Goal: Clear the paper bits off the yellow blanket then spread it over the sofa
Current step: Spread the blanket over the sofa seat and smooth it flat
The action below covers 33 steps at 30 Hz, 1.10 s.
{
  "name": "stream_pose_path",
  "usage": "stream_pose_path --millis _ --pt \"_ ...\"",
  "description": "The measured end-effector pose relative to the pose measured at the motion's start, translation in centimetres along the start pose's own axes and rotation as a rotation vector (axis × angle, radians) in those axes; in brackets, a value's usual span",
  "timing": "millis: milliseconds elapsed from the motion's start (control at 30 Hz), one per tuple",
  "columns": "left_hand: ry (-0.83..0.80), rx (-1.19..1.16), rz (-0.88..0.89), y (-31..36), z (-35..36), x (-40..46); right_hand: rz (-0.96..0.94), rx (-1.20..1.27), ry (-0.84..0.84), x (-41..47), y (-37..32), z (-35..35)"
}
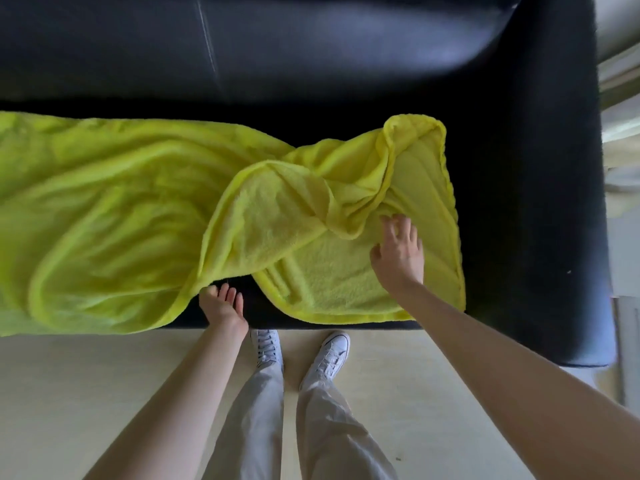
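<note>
The yellow blanket [121, 209] lies rumpled along the seat of the black sofa [519, 168], twisted and folded over near the middle, its left part hanging over the front edge. My left hand [221, 303] is at the blanket's front hem by the sofa's front edge, fingers apart, thumb touching the fabric. My right hand [398, 251] hovers spread over the right part of the blanket, fingertips at a fold. I see no paper bits on the blanket.
The sofa's backrest [277, 39] runs across the top and its right armrest [568, 237] stands to the right. My legs and white shoes [329, 355] stand on a pale floor [86, 393] right in front of the seat.
</note>
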<state>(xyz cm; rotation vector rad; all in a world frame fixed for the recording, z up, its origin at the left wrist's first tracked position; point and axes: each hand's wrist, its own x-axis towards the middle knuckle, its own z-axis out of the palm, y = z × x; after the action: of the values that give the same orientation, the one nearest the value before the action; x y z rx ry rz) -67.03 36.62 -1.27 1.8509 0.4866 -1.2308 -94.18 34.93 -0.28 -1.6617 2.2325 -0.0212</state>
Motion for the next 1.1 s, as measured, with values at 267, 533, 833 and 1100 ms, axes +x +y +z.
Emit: stream_pose_path --millis 267,533,833,1100 --pt "-0.015 -0.373 -0.132 7.9 -1.8 2.8 -0.077 -0.026 -0.234 7.5 -15.0 1.0" --pt "-0.25 0.117 -0.044 14.5 1.8 2.5 0.134 -0.159 -0.264 9.6 -15.1 -1.6" --pt "-0.367 0.32 0.628 30.2 12.4 -5.8 0.385 0.307 0.433 19.2 -18.0 -16.5" --pt "-0.383 0.254 0.373 24.8 9.9 -2.0 0.279 0.062 0.647 15.4 -15.9 -13.8"
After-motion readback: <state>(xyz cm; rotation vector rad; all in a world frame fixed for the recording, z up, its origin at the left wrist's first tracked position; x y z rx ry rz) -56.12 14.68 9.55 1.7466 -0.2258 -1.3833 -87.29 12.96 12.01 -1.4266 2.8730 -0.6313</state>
